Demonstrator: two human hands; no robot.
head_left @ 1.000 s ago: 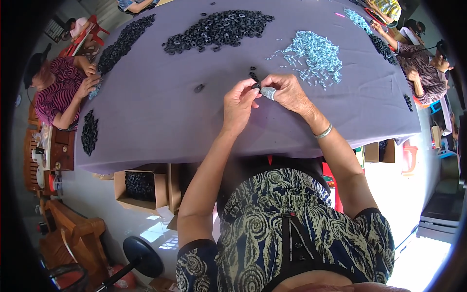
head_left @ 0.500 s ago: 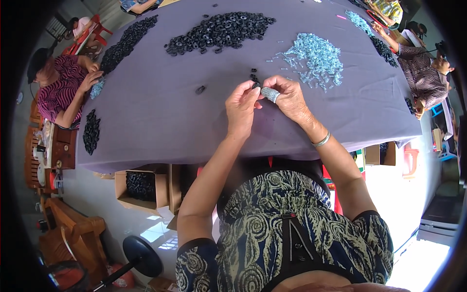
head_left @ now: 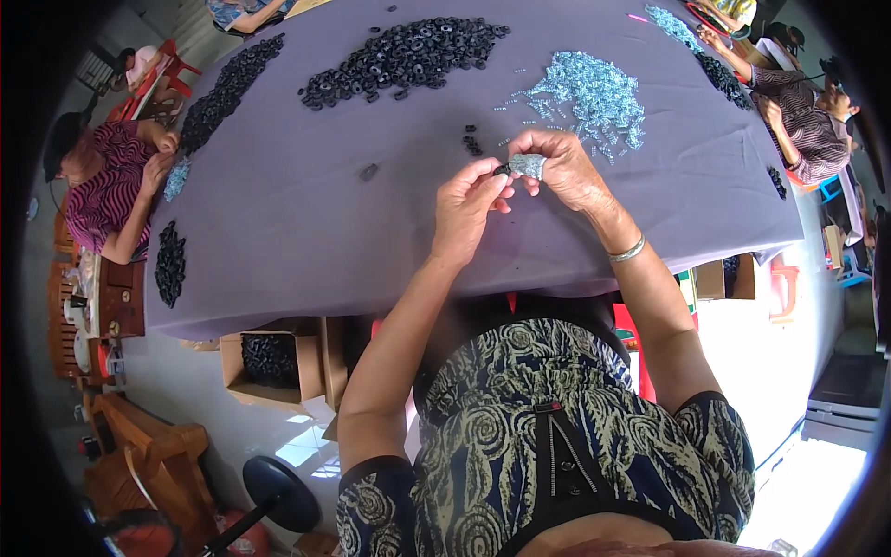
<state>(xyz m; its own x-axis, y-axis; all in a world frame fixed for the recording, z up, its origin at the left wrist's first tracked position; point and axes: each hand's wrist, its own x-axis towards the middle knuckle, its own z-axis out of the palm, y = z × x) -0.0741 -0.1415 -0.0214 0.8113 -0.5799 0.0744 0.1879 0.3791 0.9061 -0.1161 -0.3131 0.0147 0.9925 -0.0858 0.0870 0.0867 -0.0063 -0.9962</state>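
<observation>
My left hand (head_left: 469,209) pinches a small black plastic piece (head_left: 502,170) between thumb and fingertips over the near middle of the table. Close against it, my right hand (head_left: 568,176) is closed too, its thumb wearing a grey wrapped cover (head_left: 527,166) that presses at the piece. Whether the right fingers also hold a spring is too small to see. Just beyond the hands lie a few loose black pieces (head_left: 472,146). A heap of black ring-like pieces (head_left: 408,60) sits farther off, and a pile of small pale-blue coil springs (head_left: 589,97) lies to the right.
A grey-purple cloth (head_left: 306,251) covers the table. More black pieces (head_left: 171,265) lie at its left edge. Co-workers sit at the left (head_left: 107,186) and right (head_left: 807,121). An open cardboard box (head_left: 311,367) stands below the front edge, with a black round-ended bar (head_left: 281,492) lower left.
Both hands have shifted slightly and turned, and the black piece now shows between them. The loose pieces beyond are less covered. The whole view has tilted a little.
</observation>
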